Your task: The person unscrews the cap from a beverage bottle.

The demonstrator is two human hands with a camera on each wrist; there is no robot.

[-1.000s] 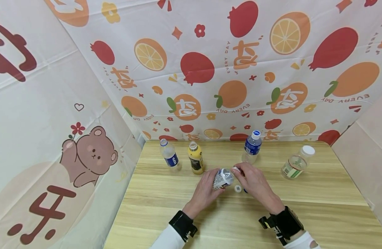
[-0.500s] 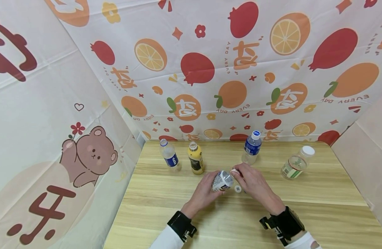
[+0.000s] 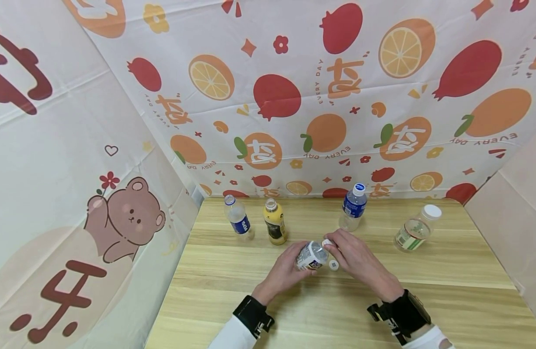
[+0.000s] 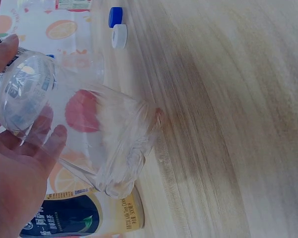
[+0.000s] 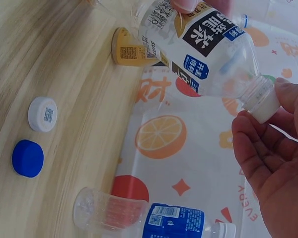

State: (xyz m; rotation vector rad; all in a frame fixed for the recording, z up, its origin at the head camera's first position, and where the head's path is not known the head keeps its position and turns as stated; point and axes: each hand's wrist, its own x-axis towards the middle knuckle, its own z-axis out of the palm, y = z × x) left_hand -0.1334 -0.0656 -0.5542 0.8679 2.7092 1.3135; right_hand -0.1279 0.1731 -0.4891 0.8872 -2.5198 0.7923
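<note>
My left hand (image 3: 283, 271) grips a clear plastic bottle (image 3: 312, 256) with a white and black label, held tilted above the table with its neck toward the right. In the right wrist view, a white bottle cap (image 5: 266, 110) sits at the mouth of that bottle. The thumb and fingers of my right hand (image 3: 357, 254) pinch this cap. Whether it is threaded fully on, I cannot tell. Below the hands, a loose white cap (image 5: 42, 114) lies on the wood beside a blue cap (image 5: 28, 158); the head view hides the blue one.
Toward the back left stand an uncapped bottle with a blue label (image 3: 239, 220) and an uncapped yellow milk tea bottle (image 3: 275, 225). A capped blue-label bottle (image 3: 353, 208) is behind my right hand. Farther right stands a white-lidded jar (image 3: 414, 232). A printed cloth (image 3: 233, 116) hangs behind the table.
The held bottle has turned and tilted slightly in my left hand, and both hands have lowered a little. The right fingers have shifted on the white cap. The standing bottles have stayed put.
</note>
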